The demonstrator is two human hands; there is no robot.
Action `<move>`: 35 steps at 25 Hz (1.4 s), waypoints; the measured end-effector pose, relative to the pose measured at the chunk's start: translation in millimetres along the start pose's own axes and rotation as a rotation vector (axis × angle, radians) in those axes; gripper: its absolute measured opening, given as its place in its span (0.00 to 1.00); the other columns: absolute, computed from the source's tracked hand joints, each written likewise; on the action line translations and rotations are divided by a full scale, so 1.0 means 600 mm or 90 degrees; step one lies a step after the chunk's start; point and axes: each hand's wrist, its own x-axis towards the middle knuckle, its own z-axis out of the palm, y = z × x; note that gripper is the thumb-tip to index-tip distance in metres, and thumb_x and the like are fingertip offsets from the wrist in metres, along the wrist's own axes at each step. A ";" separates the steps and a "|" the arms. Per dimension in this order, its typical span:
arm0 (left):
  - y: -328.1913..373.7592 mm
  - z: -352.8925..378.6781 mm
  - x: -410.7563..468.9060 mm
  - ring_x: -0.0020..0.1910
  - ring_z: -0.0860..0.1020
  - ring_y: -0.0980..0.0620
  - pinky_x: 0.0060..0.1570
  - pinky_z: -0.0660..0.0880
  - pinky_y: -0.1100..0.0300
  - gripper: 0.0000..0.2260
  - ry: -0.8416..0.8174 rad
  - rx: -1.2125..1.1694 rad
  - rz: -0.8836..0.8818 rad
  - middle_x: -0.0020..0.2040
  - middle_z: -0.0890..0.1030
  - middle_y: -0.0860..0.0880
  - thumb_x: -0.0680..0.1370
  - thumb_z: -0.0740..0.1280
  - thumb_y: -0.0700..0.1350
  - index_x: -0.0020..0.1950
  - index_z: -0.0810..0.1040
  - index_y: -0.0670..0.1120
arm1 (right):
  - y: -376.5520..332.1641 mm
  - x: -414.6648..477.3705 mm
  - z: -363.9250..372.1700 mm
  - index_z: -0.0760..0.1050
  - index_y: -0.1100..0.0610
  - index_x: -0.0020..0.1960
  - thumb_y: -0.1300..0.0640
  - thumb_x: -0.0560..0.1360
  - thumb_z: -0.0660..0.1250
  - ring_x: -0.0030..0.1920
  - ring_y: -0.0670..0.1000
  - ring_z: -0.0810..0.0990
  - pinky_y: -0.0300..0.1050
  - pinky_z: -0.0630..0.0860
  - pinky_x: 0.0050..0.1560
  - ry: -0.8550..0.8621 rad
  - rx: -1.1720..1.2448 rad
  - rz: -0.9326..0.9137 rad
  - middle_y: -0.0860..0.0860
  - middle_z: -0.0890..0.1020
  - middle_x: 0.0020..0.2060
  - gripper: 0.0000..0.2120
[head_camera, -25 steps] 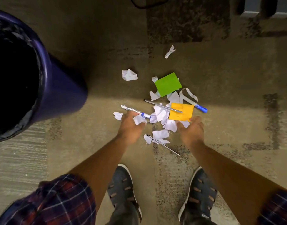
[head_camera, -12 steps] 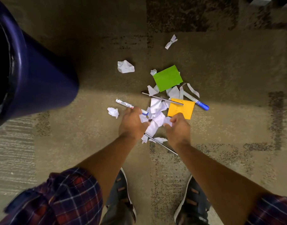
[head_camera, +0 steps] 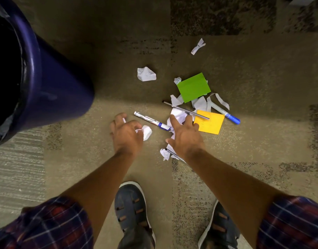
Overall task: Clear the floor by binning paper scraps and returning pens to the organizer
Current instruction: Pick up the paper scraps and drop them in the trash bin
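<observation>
My left hand [head_camera: 126,133] is closed around white paper scraps [head_camera: 146,132] that stick out from the palm, just left of the pile. My right hand [head_camera: 186,136] is spread open over white scraps [head_camera: 178,115] in the middle of the pile, fingers apart. A white marker with a blue cap [head_camera: 151,121] lies between the hands. A thin silver pen [head_camera: 186,110] crosses an orange note [head_camera: 209,124]. A second blue-capped marker [head_camera: 226,115] lies to the right. Another thin pen [head_camera: 173,153] is partly hidden under my right wrist. The green note [head_camera: 193,87] lies beyond.
A tall dark blue bin [head_camera: 52,83] with a black liner stands at the left. A crumpled white ball [head_camera: 145,74] and a twisted scrap [head_camera: 197,46] lie farther off on the carpet. My two shoes [head_camera: 133,211] stand below the pile. No organizer is in view.
My left hand has moved left out of the pile with white scraps in it. My right hand has opened and reached forward over the scraps. The small scrap left of the marker is gone.
</observation>
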 end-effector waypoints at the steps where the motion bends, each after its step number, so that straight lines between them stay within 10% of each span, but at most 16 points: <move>1: -0.009 -0.006 0.005 0.70 0.68 0.43 0.66 0.71 0.49 0.03 -0.006 0.005 -0.022 0.72 0.70 0.48 0.74 0.75 0.42 0.43 0.85 0.51 | -0.002 0.001 0.003 0.60 0.44 0.77 0.43 0.76 0.72 0.58 0.60 0.73 0.52 0.76 0.56 0.019 -0.007 -0.007 0.61 0.68 0.65 0.34; 11: -0.031 -0.021 0.063 0.59 0.77 0.38 0.53 0.74 0.55 0.05 -0.050 0.097 0.029 0.63 0.77 0.39 0.77 0.69 0.37 0.49 0.84 0.44 | 0.015 0.014 0.009 0.75 0.53 0.69 0.65 0.78 0.65 0.59 0.60 0.79 0.49 0.79 0.62 0.043 0.084 -0.059 0.60 0.69 0.68 0.21; 15: -0.049 -0.040 0.084 0.50 0.84 0.38 0.51 0.80 0.53 0.04 -0.066 0.022 0.007 0.53 0.85 0.36 0.75 0.71 0.34 0.49 0.85 0.36 | 0.034 0.021 -0.003 0.84 0.61 0.58 0.70 0.73 0.68 0.52 0.54 0.84 0.29 0.73 0.50 0.049 0.261 0.030 0.57 0.83 0.59 0.15; 19: -0.040 -0.055 0.029 0.41 0.80 0.51 0.41 0.70 0.64 0.02 -0.065 -0.047 -0.034 0.47 0.87 0.41 0.75 0.74 0.37 0.45 0.87 0.41 | 0.059 -0.013 -0.038 0.86 0.59 0.44 0.65 0.67 0.76 0.40 0.53 0.82 0.43 0.77 0.41 0.008 0.460 0.210 0.56 0.87 0.40 0.06; 25: -0.005 -0.091 -0.050 0.46 0.85 0.46 0.45 0.75 0.61 0.05 -0.026 -0.087 -0.109 0.49 0.88 0.41 0.77 0.71 0.37 0.47 0.87 0.42 | 0.040 -0.099 -0.131 0.83 0.58 0.38 0.73 0.68 0.77 0.39 0.54 0.82 0.54 0.84 0.48 -0.037 0.846 0.283 0.57 0.85 0.38 0.11; 31: -0.021 -0.091 0.009 0.62 0.82 0.37 0.64 0.78 0.49 0.19 -0.030 -0.041 -0.114 0.62 0.84 0.36 0.78 0.70 0.39 0.69 0.78 0.40 | 0.028 -0.101 -0.161 0.84 0.58 0.40 0.72 0.68 0.76 0.36 0.55 0.80 0.51 0.81 0.43 -0.021 0.824 0.267 0.56 0.85 0.34 0.09; 35: -0.035 -0.046 0.051 0.59 0.83 0.38 0.61 0.78 0.52 0.15 -0.101 -0.071 -0.049 0.60 0.85 0.36 0.76 0.75 0.37 0.62 0.83 0.36 | 0.031 -0.077 -0.143 0.85 0.62 0.45 0.69 0.67 0.78 0.38 0.55 0.82 0.62 0.83 0.49 -0.021 0.797 0.259 0.64 0.87 0.40 0.08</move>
